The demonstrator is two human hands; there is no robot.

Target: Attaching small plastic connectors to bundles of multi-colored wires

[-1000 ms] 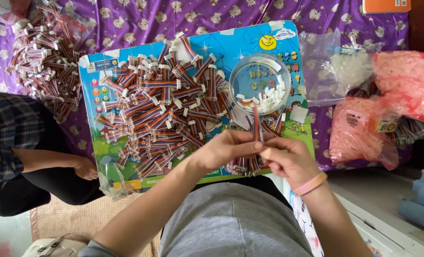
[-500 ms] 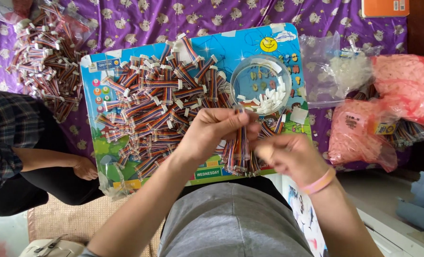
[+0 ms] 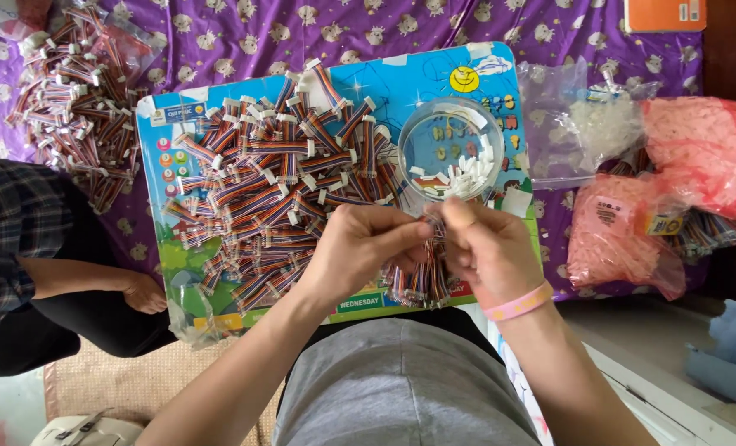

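Both hands meet over the near edge of a colourful printed board (image 3: 401, 78) that lies on a purple patterned cloth (image 3: 244, 33). The left hand (image 3: 359, 248) has its grip closed, thumb and fingertips pinching the top of a short rainbow ribbon cable (image 3: 434, 230). The right hand (image 3: 487, 248), with a pink wristband (image 3: 516, 302), is closed on the same cable from the other side, so the two grips touch at it. Just under the hands, at the board's near edge, lies a small bundle of the same cables (image 3: 421, 285).

A large heap of ribbon cables with white connectors (image 3: 277, 182) covers the board's middle and left part. A clear round bowl (image 3: 454, 149) holding small white connector housings stands toward the board's far right corner, just beyond the hands.

Off the board's left edge lies another cable pile (image 3: 70, 107), and a second person's arm in a plaid sleeve (image 3: 13, 231) rests near it. Right of the board lie a clear bag (image 3: 586, 124) and pink bags (image 3: 681, 190).
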